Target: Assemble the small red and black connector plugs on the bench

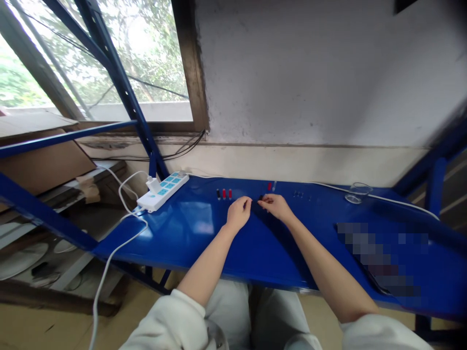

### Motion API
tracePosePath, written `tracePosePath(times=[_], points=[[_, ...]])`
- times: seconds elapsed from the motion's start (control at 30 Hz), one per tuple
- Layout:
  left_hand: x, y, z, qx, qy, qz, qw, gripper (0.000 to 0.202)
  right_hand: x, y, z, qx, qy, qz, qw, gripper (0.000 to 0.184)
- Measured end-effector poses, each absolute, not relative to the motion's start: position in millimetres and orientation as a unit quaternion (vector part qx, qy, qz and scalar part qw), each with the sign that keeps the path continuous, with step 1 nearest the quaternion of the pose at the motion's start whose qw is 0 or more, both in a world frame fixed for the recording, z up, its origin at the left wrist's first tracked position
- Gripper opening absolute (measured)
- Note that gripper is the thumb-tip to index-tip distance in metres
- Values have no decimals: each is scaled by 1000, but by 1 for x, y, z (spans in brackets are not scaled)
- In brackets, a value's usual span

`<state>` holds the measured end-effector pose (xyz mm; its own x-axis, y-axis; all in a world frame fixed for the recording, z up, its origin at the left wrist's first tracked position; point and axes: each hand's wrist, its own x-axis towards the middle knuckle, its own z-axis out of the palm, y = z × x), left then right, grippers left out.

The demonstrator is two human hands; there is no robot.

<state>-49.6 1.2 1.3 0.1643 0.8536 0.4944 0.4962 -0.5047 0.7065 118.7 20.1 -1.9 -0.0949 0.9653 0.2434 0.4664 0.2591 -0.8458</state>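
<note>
Over the middle of the blue table [182,233], my left hand [239,214] is closed in a pinch, and whatever its fingertips hold is too small to make out. Just to its right, my right hand [276,206] pinches a small black piece [260,198], with a narrow gap between the two hands. Left of my hands stand a small black-topped tube [218,194] and two red-topped ones, a nearer red tube [230,193] and another red tube [224,193]. Behind my right hand are a small red piece [269,186] and a clear tube [275,185].
A white power strip [164,191] with a plug and cable lies at the table's left end. Several tiny clear pieces [298,194] lie right of my hands. Farther right are a clear round container [353,198] and a blurred dark flat object [372,257].
</note>
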Motion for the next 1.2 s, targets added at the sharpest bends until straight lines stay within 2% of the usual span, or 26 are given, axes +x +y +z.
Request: tracePosePath(times=[0.13,0.4,0.67,1.2], points=[[-49,-8,4,813,430,375,113,27,145,45,-6,-610,-646,217,404,21],[-50,-6,3,842,429,307,111,29,154,74,-16,-690,-640,87,327,18],[-50,-7,2,839,420,314,142,26,152,80,-11,-720,-631,72,280,16],[-50,-6,3,842,423,304,137,28,163,81,-18,-732,-623,68,269,26]])
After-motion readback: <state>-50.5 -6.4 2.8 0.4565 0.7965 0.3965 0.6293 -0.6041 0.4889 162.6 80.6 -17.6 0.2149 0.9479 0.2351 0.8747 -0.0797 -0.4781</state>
